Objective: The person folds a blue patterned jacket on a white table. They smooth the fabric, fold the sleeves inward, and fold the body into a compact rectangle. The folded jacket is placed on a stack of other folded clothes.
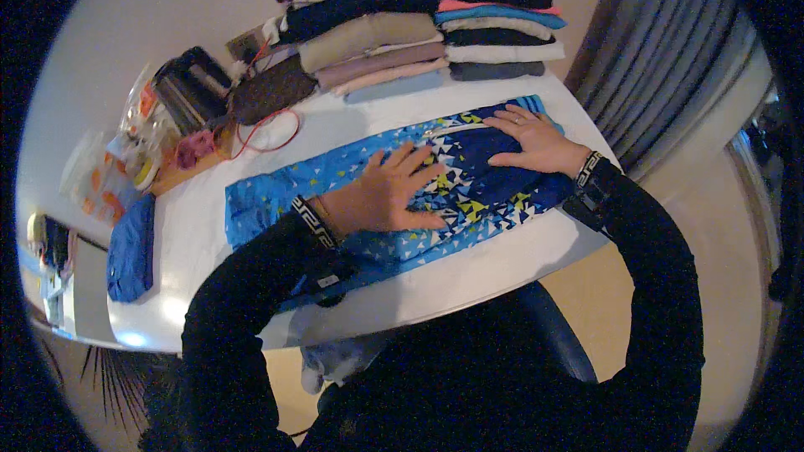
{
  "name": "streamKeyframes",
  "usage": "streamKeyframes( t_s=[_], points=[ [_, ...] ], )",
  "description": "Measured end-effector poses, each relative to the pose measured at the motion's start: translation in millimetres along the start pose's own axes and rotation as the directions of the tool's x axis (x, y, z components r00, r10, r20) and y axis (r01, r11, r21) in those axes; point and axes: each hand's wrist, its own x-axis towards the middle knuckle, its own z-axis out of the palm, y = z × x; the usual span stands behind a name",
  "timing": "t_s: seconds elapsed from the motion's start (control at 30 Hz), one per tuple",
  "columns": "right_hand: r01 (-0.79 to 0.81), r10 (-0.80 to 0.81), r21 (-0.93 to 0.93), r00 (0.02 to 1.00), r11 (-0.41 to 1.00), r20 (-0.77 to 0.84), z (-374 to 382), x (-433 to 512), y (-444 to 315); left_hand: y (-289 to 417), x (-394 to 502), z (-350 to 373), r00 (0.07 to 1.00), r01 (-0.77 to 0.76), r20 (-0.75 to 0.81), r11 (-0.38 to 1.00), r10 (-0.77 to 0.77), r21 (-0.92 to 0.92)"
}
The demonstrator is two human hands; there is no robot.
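A blue garment (326, 171) with white, yellow and navy triangles lies flat and lengthwise across the white table. What looks like a light zip line runs along its dark navy part. On the middle of the cloth, my left hand (383, 194) rests palm down with its fingers spread. My right hand (531, 141) lies palm down near the right end, over the navy section, and wears a ring. Neither hand grips the fabric. The garment's lower left portion is partly hidden behind my left forearm.
Two tall stacks of folded clothes (370, 41) (499, 37) stand at the table's back. At the back left are a black kettle (191, 91), a red cord (270, 132) and plastic bags (97, 179). A folded blue cloth (132, 251) lies left. A grey curtain (666, 56) hangs right.
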Motion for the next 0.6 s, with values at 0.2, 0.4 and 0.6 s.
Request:
streamKeyframes(
  t_s=[0.2, 0.4, 0.6],
  points=[
    [-0.022, 0.024, 0.048, 0.999, 0.999, -0.029, -1, -1, 1, -3, -1, 19, 0.996, 0.047, 0.070, 0.999, -0.047, -0.004],
    [-0.360, 0.401, 0.226, 0.898, 0.905, -0.178, -5, -12, 29, -1, -2, 18, 0.997, 0.064, 0.054, 0.996, -0.061, -0.068],
    [-0.580, 0.591, 0.335, 0.803, 0.743, 0.080, -17, -35, 45, 2, -5, 18, 0.998, 0.065, 0.025, 0.998, -0.065, -0.015]
  ],
)
